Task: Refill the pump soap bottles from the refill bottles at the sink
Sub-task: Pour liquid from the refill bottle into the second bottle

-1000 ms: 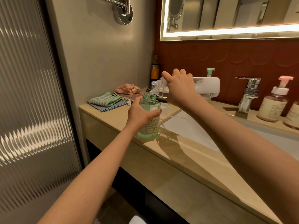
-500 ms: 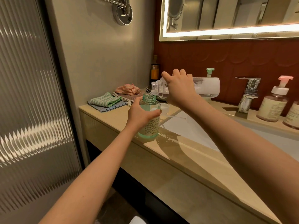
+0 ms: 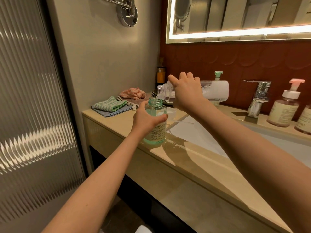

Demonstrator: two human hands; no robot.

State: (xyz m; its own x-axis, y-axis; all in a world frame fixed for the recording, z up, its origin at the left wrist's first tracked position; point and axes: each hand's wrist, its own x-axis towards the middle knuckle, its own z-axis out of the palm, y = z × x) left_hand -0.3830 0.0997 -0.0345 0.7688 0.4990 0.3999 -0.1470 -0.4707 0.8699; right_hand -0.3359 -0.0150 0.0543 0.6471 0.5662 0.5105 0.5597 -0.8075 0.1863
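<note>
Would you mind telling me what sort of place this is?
Most likely a bathroom, perhaps a hotel's: a chrome faucet over a white sink, a lit mirror above, and a pink-topped pump bottle.

Warm, dim light is being cast by the strip edging the mirror (image 3: 235,14). Below the mirror, arm shadows are being thrown across the countertop (image 3: 193,179). Left of it, glare is being reflected off the fluted glass panel (image 3: 33,142), bowed by lens distortion.
</note>
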